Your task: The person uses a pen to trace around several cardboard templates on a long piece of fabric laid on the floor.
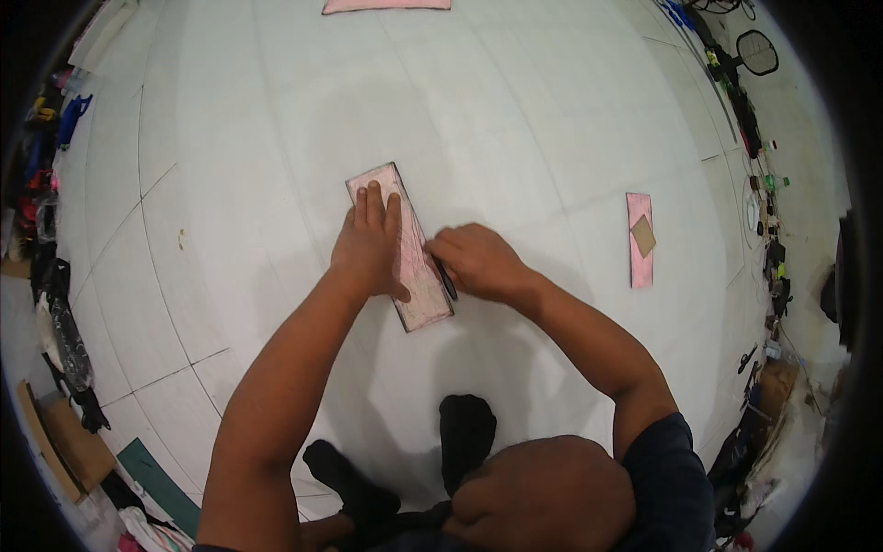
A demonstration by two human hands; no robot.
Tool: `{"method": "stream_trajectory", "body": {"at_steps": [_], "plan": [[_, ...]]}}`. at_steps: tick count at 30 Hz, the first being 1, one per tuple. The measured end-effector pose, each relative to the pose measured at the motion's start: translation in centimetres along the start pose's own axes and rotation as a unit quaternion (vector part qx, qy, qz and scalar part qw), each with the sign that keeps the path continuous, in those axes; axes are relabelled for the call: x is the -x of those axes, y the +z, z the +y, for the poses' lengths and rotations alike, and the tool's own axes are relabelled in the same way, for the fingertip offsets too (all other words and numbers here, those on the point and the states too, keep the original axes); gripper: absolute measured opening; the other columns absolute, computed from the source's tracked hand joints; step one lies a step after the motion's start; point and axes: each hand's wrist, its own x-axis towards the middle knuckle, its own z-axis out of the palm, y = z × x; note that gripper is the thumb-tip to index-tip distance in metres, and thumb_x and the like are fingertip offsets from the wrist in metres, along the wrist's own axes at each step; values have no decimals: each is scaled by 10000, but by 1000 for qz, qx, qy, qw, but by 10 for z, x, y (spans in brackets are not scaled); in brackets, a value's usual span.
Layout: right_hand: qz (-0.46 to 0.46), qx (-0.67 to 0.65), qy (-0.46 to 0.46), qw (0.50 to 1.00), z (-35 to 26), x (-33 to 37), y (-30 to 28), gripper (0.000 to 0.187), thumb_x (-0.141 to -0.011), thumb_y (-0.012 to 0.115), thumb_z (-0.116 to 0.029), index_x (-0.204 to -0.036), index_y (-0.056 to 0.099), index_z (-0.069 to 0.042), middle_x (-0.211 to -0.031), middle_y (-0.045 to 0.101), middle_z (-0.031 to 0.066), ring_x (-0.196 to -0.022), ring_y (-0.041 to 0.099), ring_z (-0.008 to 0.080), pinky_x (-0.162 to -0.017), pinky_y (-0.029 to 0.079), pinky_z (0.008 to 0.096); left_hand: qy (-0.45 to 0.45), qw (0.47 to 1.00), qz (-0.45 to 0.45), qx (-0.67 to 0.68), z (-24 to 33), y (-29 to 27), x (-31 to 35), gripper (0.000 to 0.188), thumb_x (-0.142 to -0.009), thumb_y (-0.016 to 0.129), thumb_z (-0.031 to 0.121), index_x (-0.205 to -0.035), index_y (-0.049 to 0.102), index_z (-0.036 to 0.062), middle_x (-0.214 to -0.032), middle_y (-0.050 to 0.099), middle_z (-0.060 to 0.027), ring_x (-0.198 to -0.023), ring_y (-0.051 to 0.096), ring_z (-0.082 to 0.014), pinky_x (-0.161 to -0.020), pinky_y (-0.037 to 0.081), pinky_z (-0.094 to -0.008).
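Observation:
A pink rectangular board (425, 304) with dark edges and faint scribbled lines lies slantwise on a broad white sheet (515, 110). My left hand (370, 241) presses on the board's face, fingers stretched out and thumb spread toward its near end. Beside the board's right edge, my right hand (483, 262) is closed around a slim black pen-like tool (446, 280). The tool's lower end points back toward me; its tip is hidden by the fingers near the edge. I cannot tell whether it touches the sheet.
To the right lies a narrow pink strip (640, 269) with a tan diamond-shaped piece (642, 235) on it. Another pink piece (386, 5) shows at the far edge. Clutter lines both sides, including cardboard (81, 442) and a green board (156, 478). My black-socked foot (466, 432) rests close by.

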Motion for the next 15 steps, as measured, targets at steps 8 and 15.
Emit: {"method": "stream_trajectory", "body": {"at_steps": [8, 15], "plan": [[-47, -45, 69, 996, -62, 92, -8, 172, -903, 763, -100, -1059, 698, -69, -973, 706, 64, -862, 672, 271, -809, 528, 397, -7, 1000, 3, 27, -1, 1, -1, 1554, -526, 992, 571, -1644, 104, -42, -1696, 93, -352, -1594, 147, -464, -1292, 247, -464], [204, -162, 271, 927, -72, 93, -16, 194, -977, 661, -81, -1165, 673, -34, -983, 683, 131, -891, 688, 279, -809, 538, 380, -2, 999, 21, 46, -1, -2, 3, 1474, -556, 970, 603, -1648, 176, 12, -1699, 145, -310, -1595, 164, -445, -1288, 247, -498]]}}
